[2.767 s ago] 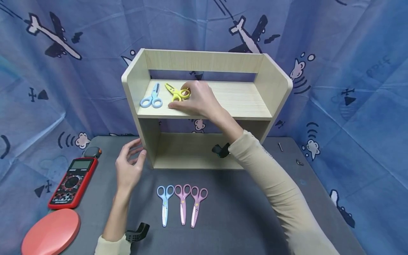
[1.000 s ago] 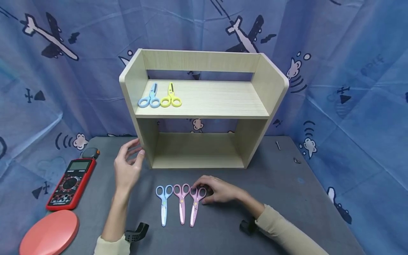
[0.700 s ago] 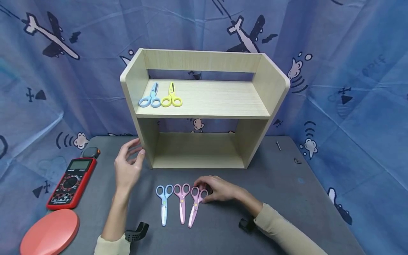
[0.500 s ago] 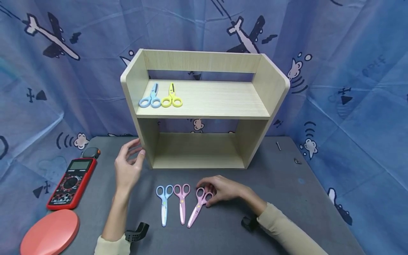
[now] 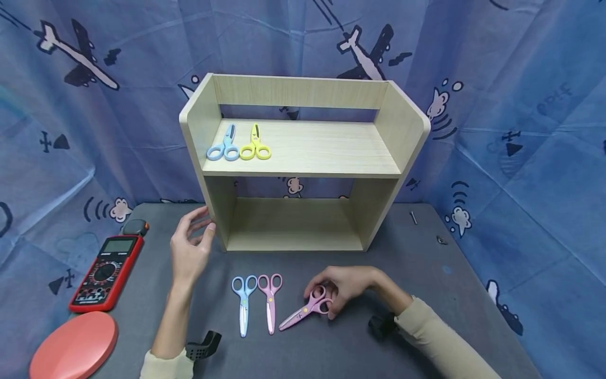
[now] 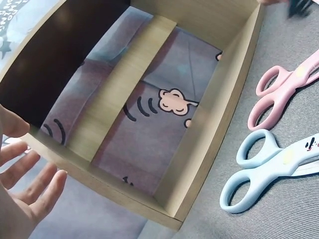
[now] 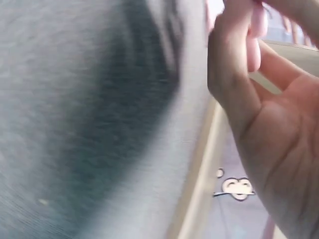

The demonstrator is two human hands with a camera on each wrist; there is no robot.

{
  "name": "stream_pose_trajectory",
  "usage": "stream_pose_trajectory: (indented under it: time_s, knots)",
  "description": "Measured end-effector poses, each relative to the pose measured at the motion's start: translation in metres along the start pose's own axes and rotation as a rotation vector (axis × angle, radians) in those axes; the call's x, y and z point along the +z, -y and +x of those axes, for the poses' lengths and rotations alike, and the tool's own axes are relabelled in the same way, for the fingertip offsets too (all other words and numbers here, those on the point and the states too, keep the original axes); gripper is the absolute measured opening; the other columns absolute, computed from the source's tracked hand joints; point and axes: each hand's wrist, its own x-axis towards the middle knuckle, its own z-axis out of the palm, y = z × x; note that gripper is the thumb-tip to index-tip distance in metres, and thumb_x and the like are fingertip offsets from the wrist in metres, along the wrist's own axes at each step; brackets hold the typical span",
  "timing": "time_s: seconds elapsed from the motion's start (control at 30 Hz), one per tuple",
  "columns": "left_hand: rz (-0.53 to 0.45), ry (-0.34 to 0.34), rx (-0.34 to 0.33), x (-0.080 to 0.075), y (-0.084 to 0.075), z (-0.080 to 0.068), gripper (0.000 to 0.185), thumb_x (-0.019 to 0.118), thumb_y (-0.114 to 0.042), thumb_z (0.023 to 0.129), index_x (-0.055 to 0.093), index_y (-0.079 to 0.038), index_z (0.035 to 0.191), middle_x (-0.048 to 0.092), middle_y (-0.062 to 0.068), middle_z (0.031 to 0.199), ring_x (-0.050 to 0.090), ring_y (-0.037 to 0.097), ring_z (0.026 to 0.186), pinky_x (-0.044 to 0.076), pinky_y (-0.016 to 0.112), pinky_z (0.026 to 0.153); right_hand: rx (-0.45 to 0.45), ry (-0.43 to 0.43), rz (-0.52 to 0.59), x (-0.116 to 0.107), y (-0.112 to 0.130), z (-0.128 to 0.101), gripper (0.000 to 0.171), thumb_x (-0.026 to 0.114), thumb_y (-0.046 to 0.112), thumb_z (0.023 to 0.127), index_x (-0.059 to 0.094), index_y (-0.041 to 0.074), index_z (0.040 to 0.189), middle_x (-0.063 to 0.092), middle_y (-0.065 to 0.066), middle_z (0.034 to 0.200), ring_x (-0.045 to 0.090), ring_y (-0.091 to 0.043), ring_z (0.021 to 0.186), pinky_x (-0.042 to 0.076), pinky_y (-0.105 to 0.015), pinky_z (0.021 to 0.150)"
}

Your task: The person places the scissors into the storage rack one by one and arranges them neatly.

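Note:
In the head view my right hand grips one pair of pink scissors by its handle loops, the blades slanting down to the left. In the right wrist view the scissors are mostly hidden behind my fingers. To their left, another pair of pink scissors and a pair of light blue scissors lie on the grey table, blades toward me. My left hand is relaxed, fingertips right at the left side of the wooden shelf. Blue scissors and yellow scissors lie side by side on the upper board, blades pointing back.
A red multimeter and a round red lid-like object are on the left of the table. Two small metal pieces lie at the right, one a short pin. A patterned blue curtain hangs behind the shelf.
My right hand left the yellow scissors straightened on the upper board and came down to the table. It took the rightmost pink scissors by the handles and has swung them rightward. My left hand stayed put.

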Motion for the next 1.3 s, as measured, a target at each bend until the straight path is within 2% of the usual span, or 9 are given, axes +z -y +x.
stream_pose_trajectory:
  time_s: [0.13,0.23,0.37,0.53,0.73,0.87,1.0,1.1,1.3]
  knots:
    - [0.002,-0.001,-0.004,0.0,0.0,-0.001,0.042,0.068,-0.003,0.104,0.065,-0.003,0.146,0.066,0.019,0.145,0.068,0.029,0.126,0.055,0.006,0.087,0.014,0.001,-0.009,-0.006,0.016,-0.01,0.059,0.092,0.016,0.083,0.071,0.01,0.138,0.065,0.009,0.111,0.058,-0.001,0.085,0.049,-0.014,0.072]
    - [0.002,-0.003,-0.001,0.0,0.0,-0.001,0.042,0.068,-0.003,0.104,0.065,-0.003,0.146,0.066,0.019,0.145,0.068,0.029,0.126,0.055,0.006,0.087,-0.002,-0.072,-0.062,-0.011,0.036,-0.02,0.059,0.095,0.021,0.081,0.073,0.009,0.135,0.068,0.009,0.106,0.059,0.0,0.082,0.051,-0.016,0.07]
    - [-0.004,-0.005,0.002,0.001,0.0,-0.001,0.042,0.068,-0.003,0.104,0.065,-0.003,0.145,0.066,0.019,0.144,0.068,0.029,0.125,0.055,0.005,0.086,-0.073,-0.199,-0.077,-0.022,0.065,-0.035,0.061,0.096,0.025,0.082,0.073,0.009,0.135,0.071,0.003,0.104,0.063,-0.003,0.079,0.059,-0.022,0.069]
    - [-0.005,-0.006,0.002,0.001,-0.001,-0.001,0.041,0.068,-0.003,0.104,0.065,-0.003,0.145,0.066,0.019,0.144,0.068,0.03,0.126,0.054,0.005,0.086,-0.207,-0.408,-0.113,-0.044,0.103,-0.049,0.06,0.097,0.023,0.082,0.072,0.007,0.134,0.072,-0.004,0.111,0.065,-0.011,0.089,0.062,-0.025,0.076]
    - [-0.001,-0.003,-0.002,0.001,0.0,0.0,0.042,0.068,-0.003,0.104,0.064,-0.003,0.146,0.066,0.019,0.145,0.068,0.031,0.126,0.054,0.004,0.086,-0.334,-0.729,-0.206,-0.079,0.149,-0.052,0.064,0.098,0.009,0.078,0.071,0.006,0.136,0.074,-0.007,0.116,0.068,-0.017,0.094,0.063,-0.024,0.081]
    - [0.004,-0.001,-0.001,0.0,0.0,0.0,0.042,0.068,-0.004,0.105,0.064,-0.003,0.146,0.065,0.02,0.145,0.068,0.031,0.126,0.054,0.003,0.086,-0.287,-0.921,-0.24,-0.105,0.171,-0.041,0.066,0.098,0.01,0.078,0.07,0.005,0.138,0.075,-0.011,0.116,0.07,-0.019,0.094,0.062,-0.018,0.084]
    - [-0.001,0.003,-0.003,0.0,0.0,0.0,0.042,0.068,-0.004,0.104,0.064,-0.004,0.146,0.066,0.018,0.145,0.068,0.03,0.127,0.055,0.006,0.087,-0.196,-1.037,-0.252,-0.134,0.181,-0.02,0.064,0.1,0.016,0.077,0.072,0.003,0.133,0.074,-0.012,0.107,0.069,-0.017,0.086,0.058,-0.016,0.076]
    - [-0.003,0.01,-0.007,-0.001,0.0,-0.001,0.042,0.068,-0.004,0.104,0.065,-0.005,0.146,0.066,0.017,0.145,0.069,0.031,0.128,0.056,0.007,0.087,-0.134,-1.074,-0.278,-0.154,0.182,-0.004,0.061,0.1,0.02,0.077,0.074,0.002,0.13,0.074,-0.012,0.103,0.068,-0.017,0.083,0.055,-0.016,0.071]
    - [-0.005,0.014,-0.005,-0.002,0.0,-0.001,0.042,0.068,-0.005,0.105,0.064,-0.006,0.146,0.065,0.016,0.145,0.069,0.034,0.129,0.055,0.006,0.087,-0.022,-1.054,-0.297,-0.177,0.179,0.02,0.058,0.099,0.029,0.08,0.076,0.004,0.127,0.074,-0.01,0.102,0.066,-0.017,0.085,0.049,-0.019,0.07]
